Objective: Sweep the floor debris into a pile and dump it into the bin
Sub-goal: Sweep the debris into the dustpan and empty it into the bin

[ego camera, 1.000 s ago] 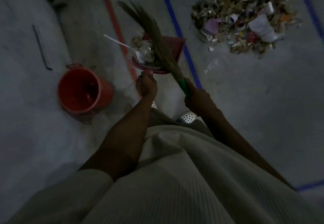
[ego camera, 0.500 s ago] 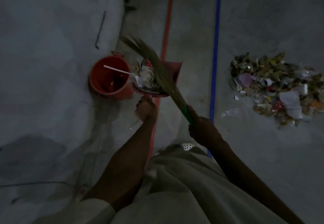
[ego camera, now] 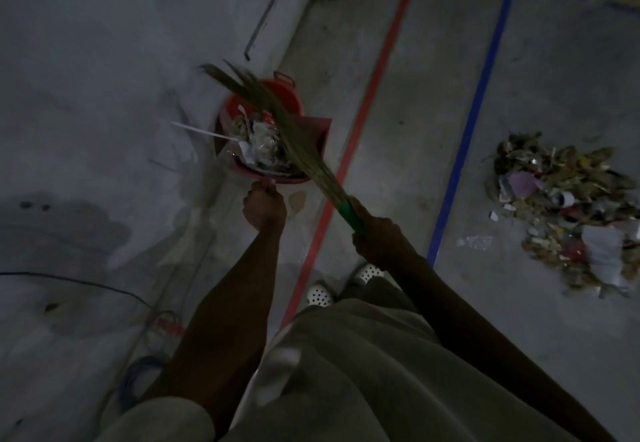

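Observation:
My left hand (ego camera: 264,206) grips the handle of a dark red dustpan (ego camera: 313,136), which is loaded with paper and plastic scraps and held right over the red bin (ego camera: 292,97). A white straw sticks out of the pan to the left. My right hand (ego camera: 375,235) holds the green handle of a straw broom (ego camera: 277,119), whose bristles lie across the pan's load and reach over the bin. A big pile of debris (ego camera: 568,213) lies on the floor at the right.
A red tape line (ego camera: 374,71) and a blue tape line (ego camera: 474,112) run along the grey floor. A blue cable (ego camera: 136,377) is coiled at the lower left, near a dark stain (ego camera: 65,230). A small loose scrap (ego camera: 474,241) lies beside the blue line.
The loaded dustpan and broom have moved left, from beside the bin to over its opening. My view has shifted, so the debris pile now sits farther right.

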Motion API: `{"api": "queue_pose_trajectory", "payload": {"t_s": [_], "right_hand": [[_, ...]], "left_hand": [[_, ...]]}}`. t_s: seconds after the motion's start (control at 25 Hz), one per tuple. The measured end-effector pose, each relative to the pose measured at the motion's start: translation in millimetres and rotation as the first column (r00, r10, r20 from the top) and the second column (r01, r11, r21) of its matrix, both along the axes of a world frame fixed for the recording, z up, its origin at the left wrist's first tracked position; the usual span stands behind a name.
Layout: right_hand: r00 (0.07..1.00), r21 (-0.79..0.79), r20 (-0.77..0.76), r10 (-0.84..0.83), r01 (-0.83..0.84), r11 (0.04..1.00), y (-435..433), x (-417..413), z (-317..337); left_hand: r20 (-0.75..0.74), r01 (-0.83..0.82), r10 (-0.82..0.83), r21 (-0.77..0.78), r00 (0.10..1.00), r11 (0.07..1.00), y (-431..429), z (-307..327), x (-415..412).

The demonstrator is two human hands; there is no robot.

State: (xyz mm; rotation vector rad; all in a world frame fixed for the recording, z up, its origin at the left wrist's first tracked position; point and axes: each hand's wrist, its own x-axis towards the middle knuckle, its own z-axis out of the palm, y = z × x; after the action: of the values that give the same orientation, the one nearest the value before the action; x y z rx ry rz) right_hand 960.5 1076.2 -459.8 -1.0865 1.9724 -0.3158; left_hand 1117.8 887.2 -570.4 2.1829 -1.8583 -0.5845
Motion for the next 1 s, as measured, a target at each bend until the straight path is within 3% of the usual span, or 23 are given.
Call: {"api": "queue_pose_trajectory", "payload": {"t_s": [0.24,0.44,0.84,1.0], "right_hand": [[0.991,-0.022,-0.008,0.134,-0.134,0.991,-50.1,-19.7,-13.5],[0.992,-0.008,0.028,0.121,-0.121,0.993,-96.8,-28.1,-33.1],[0.975,0.207,0.153,-0.159,0.125,0.97,-236.1,-24.3,-147.1],[0.971,0.243,0.123,-0.207,0.173,0.955,-288.2,-14.7,-177.9]], "left_hand": [[-0.026,-0.103,0.102,-0.017,0.994,0.995,-36.7,-5.4,2.8],[0.038,-0.088,0.087,0.02,0.995,0.996,-87.8,-23.4,12.1],[0.209,0.05,-0.079,0.139,0.975,0.989,-265.1,-137.3,6.6],[0.108,0.153,-0.169,0.136,0.98,0.979,-321.6,-172.7,-0.6]]}}
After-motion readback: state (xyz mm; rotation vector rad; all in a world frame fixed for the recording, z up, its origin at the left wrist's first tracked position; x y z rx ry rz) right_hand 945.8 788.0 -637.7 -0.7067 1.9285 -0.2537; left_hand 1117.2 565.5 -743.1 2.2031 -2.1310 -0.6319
